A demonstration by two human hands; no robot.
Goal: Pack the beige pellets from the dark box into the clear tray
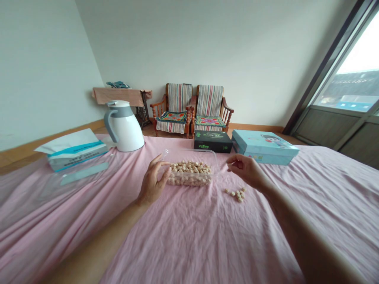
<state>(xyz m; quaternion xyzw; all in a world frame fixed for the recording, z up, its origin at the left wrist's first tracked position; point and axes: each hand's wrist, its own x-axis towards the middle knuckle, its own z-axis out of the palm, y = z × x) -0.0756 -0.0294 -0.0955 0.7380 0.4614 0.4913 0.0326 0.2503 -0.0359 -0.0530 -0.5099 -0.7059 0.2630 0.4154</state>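
A clear plastic box (189, 180) full of small, pale beige, roundish pieces (192, 167) sits in the middle of the cloth. At its left end, my left hand (154, 179) grips the wall between thumb and fingers. My right hand (244, 169) is raised just beyond the box's right end, apart from it, with thumb and fingertips pinched together. Whatever those fingertips may hold is too small or hidden to make out. Below that hand, several loose beige pieces (238, 194) lie in a little group on the cloth.
The pink cloth (207, 236) is wrinkled. To the left stand a white and grey jug (128, 130), a tissue pack (77, 152) and a clear plastic lid (84, 173). A black box (213, 142) and a light blue box (265, 146) stand behind my right hand. Two wooden chairs (174, 114) are farther back.
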